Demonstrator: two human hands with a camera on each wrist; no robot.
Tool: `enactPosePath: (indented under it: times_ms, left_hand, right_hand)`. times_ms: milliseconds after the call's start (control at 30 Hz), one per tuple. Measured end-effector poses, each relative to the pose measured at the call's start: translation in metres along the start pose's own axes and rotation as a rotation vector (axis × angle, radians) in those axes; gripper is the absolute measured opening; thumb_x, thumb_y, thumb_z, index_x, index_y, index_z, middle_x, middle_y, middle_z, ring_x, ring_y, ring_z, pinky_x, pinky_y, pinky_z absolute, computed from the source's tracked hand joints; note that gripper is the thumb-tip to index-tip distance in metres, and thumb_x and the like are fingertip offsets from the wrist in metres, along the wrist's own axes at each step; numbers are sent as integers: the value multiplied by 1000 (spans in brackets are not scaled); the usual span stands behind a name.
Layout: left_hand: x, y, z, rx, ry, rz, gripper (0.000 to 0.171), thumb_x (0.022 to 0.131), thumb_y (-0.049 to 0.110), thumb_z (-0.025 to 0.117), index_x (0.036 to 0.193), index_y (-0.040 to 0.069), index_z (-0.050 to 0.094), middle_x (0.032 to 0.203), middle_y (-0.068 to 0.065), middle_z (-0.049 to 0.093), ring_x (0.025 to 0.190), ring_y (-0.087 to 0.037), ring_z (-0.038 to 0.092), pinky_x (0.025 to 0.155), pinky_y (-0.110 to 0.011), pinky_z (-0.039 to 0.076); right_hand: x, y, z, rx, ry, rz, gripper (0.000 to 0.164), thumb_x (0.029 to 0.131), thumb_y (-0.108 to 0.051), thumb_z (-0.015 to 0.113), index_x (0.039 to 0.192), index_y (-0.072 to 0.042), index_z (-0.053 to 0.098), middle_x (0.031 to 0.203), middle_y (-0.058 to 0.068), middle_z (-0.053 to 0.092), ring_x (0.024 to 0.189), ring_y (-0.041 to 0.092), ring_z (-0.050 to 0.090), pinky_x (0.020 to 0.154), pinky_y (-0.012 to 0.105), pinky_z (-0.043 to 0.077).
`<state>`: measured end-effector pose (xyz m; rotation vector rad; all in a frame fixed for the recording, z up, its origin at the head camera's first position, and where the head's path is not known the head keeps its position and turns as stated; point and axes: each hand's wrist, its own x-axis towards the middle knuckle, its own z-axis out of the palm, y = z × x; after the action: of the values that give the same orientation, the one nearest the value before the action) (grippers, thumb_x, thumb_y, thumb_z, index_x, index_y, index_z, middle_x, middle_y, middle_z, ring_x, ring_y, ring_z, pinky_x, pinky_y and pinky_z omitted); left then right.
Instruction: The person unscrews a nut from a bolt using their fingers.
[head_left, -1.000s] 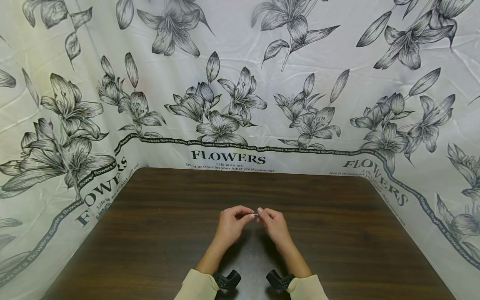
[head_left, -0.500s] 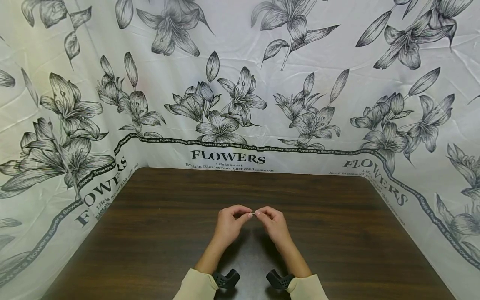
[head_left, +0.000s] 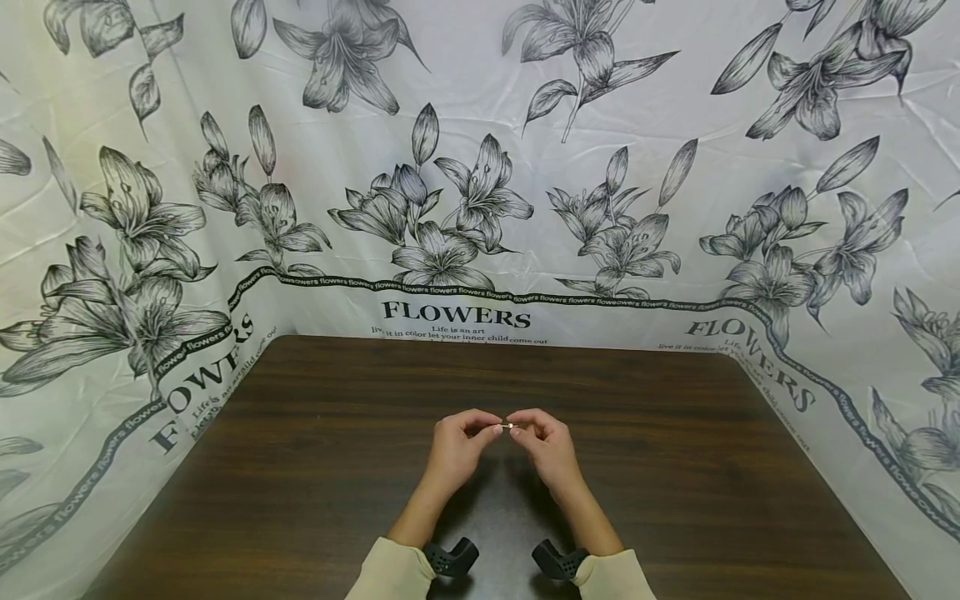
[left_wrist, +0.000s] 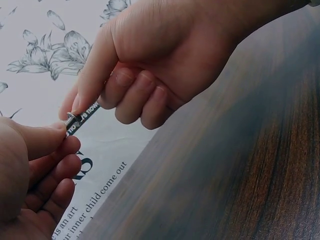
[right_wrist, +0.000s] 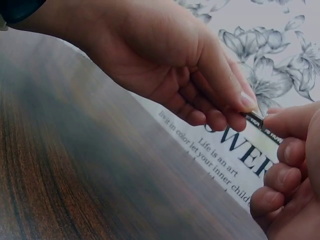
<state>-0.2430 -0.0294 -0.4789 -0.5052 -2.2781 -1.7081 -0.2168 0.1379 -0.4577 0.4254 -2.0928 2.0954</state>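
A small metal screw (head_left: 508, 427) is held level between the fingertips of both hands above the table. My left hand (head_left: 456, 450) pinches its threaded end with thumb and index finger. In the left wrist view the screw (left_wrist: 71, 120) shows fine threads and a round, wider flange on the right hand's side. My right hand (head_left: 553, 452) has thumb and index fingertips at that wider end. The right wrist view shows the screw (right_wrist: 255, 119) bridging the short gap between the left hand (right_wrist: 175, 65) and right hand (right_wrist: 295, 165). Fingertips hide both of its ends.
The dark wood table (head_left: 337, 417) lies beneath both hands. A white cloth with printed flowers (head_left: 450, 208) hangs behind it and along both sides. Black trackers (head_left: 453, 558) are strapped at both wrists, below cream sleeves (head_left: 393, 571).
Both hands have shifted very slightly left. The right fingertips came nearer the left ones, then spread a little, so a bright glint of the screw shows between them now.
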Motion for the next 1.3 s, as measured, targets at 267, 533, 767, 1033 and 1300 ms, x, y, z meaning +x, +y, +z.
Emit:
enactPosePath:
  times_ms: [267, 533, 767, 1033, 1300]
  left_hand:
    - [0, 0, 0, 7, 3, -12, 4, 84, 11, 77, 88, 13, 76, 80, 7, 70, 70, -11, 61, 63, -27, 50]
    - [0, 1, 2, -2, -4, -15, 5, 84, 10, 77, 88, 12, 76, 81, 7, 70, 72, -11, 63, 65, -28, 51]
    - [1, 3, 3, 1, -16, 7, 8, 83, 9, 77, 89, 5, 76, 81, 5, 71, 72, -11, 63, 64, -27, 51]
    - [0, 3, 3, 6, -53, 21, 6, 83, 7, 76, 89, 6, 76, 80, 6, 71, 73, -10, 63, 67, -27, 51]
    - [0, 2, 1, 4, -62, 10, 4, 85, 10, 76, 89, 10, 76, 81, 7, 70, 73, -10, 63, 66, -28, 52]
  right_hand:
    - [-1, -1, -1, 31, -19, -6, 14, 90, 9, 60, 102, 14, 64, 55, -3, 40, 44, 3, 34, 43, 19, 29]
    - [0, 0, 1, 1, 17, 92, 20, 99, -5, 54, 104, 10, 66, 55, 0, 42, 45, 5, 36, 44, 20, 30]
    - [-1, -2, 1, -98, 30, 187, 39, 103, -17, 50, 82, 15, 60, 49, -5, 39, 43, 5, 34, 44, 20, 28]
    - [-2, -4, 1, -72, -5, 226, 44, 103, -16, 49, 79, 20, 53, 51, -5, 36, 43, 5, 29, 44, 21, 25]
    - [-2, -2, 1, -42, -7, 201, 39, 101, -12, 53, 78, 19, 55, 51, -3, 37, 44, 5, 30, 44, 21, 25]
